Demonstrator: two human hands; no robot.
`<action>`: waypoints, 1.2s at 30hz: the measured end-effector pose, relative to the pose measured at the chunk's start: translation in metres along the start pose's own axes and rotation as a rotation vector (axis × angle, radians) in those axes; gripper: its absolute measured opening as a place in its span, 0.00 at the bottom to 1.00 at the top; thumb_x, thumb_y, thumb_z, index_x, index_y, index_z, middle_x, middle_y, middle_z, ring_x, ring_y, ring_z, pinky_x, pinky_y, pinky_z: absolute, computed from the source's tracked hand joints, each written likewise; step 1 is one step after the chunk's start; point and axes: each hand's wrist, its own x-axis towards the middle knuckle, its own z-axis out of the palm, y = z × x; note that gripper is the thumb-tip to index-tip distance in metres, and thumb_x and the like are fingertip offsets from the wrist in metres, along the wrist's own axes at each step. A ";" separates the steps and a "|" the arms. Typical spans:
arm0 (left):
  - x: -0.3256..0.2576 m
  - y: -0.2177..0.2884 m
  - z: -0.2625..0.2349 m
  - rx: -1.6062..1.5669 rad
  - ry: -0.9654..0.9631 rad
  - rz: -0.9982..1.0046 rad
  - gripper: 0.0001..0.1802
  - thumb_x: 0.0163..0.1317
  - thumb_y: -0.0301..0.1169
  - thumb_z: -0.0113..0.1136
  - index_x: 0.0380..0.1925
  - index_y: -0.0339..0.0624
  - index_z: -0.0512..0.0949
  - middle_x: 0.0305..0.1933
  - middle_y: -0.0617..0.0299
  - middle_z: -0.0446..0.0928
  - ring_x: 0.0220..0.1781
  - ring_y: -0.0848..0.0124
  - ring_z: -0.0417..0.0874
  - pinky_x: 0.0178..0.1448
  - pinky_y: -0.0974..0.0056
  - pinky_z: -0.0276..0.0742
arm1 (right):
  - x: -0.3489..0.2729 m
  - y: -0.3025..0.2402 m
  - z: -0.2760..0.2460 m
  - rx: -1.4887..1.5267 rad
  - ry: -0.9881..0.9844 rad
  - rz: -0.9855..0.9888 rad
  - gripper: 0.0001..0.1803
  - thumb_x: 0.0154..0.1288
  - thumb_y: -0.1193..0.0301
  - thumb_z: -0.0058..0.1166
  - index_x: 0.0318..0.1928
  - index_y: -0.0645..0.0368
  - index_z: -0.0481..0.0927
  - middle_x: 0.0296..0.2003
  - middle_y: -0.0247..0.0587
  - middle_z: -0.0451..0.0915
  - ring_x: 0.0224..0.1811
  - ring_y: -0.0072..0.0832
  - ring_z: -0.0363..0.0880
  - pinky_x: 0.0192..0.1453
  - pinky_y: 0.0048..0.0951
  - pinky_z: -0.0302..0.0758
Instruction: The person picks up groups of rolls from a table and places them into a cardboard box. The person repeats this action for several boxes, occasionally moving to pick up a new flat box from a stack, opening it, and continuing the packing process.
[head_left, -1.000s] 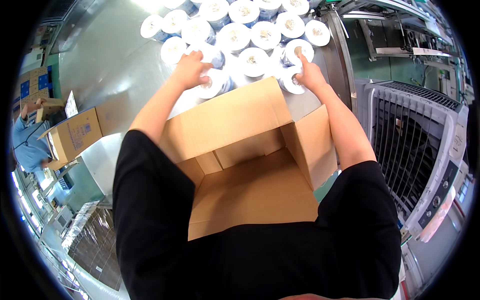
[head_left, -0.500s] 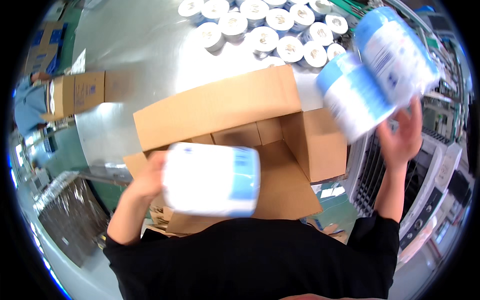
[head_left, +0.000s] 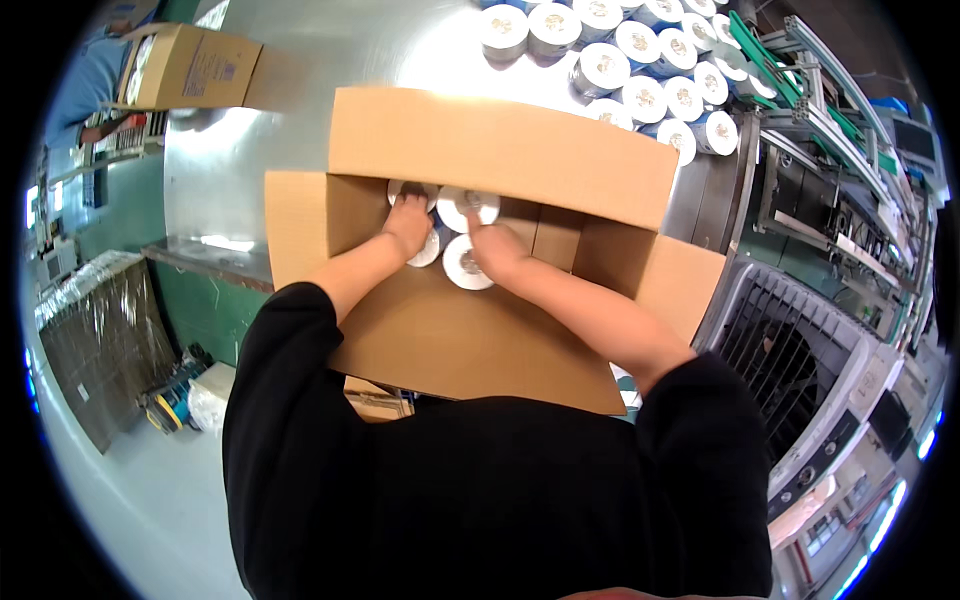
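Both my hands reach into an open cardboard box (head_left: 480, 325). White-and-blue wrapped rolls stand upright in its left and middle part. My left hand (head_left: 405, 225) has its fingers bent over the top of the back-left roll (head_left: 399, 187); another roll (head_left: 427, 252) shows under its palm side. My right hand (head_left: 500, 252) touches the back-middle roll (head_left: 484, 208) with one stretched finger. Its other fingers are hidden below the hand. A front roll (head_left: 463, 266) stands beside that hand.
More rolls (head_left: 605, 68) are grouped on the metal table (head_left: 290, 130) beyond the box. At far left a person's blue sleeve (head_left: 85, 95) shows by another carton (head_left: 205, 68). A grey machine with a grille (head_left: 775, 360) stands at right; a wrapped stack (head_left: 105, 340) is on the floor.
The rolls carried in my two hands, one at left and two at right, are out of the air. Both hands have moved into the box, where several rolls now stand. The view has shifted.
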 end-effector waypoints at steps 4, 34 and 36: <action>-0.035 -0.011 -0.080 -0.391 -0.199 0.043 0.25 0.58 0.45 0.57 0.55 0.49 0.74 0.59 0.46 0.68 0.56 0.54 0.73 0.57 0.54 0.71 | 0.018 0.013 0.026 0.251 -0.188 0.014 0.43 0.62 0.68 0.49 0.69 0.63 0.38 0.47 0.65 0.74 0.48 0.52 0.76 0.52 0.44 0.73; 0.235 -0.161 -0.236 -0.830 0.338 -0.427 0.34 0.44 0.59 0.61 0.45 0.47 0.81 0.45 0.54 0.81 0.49 0.63 0.81 0.50 0.63 0.74 | 0.047 0.217 -0.140 0.295 0.374 0.531 0.51 0.55 0.55 0.55 0.65 0.78 0.43 0.37 0.66 0.77 0.42 0.54 0.78 0.47 0.39 0.75; 0.176 -0.173 -0.253 -0.980 0.515 -0.436 0.26 0.48 0.46 0.66 0.44 0.41 0.81 0.41 0.55 0.81 0.42 0.70 0.80 0.46 0.68 0.73 | 0.055 0.224 -0.127 0.385 0.552 0.474 0.48 0.53 0.62 0.57 0.65 0.76 0.46 0.36 0.66 0.77 0.43 0.52 0.78 0.48 0.39 0.75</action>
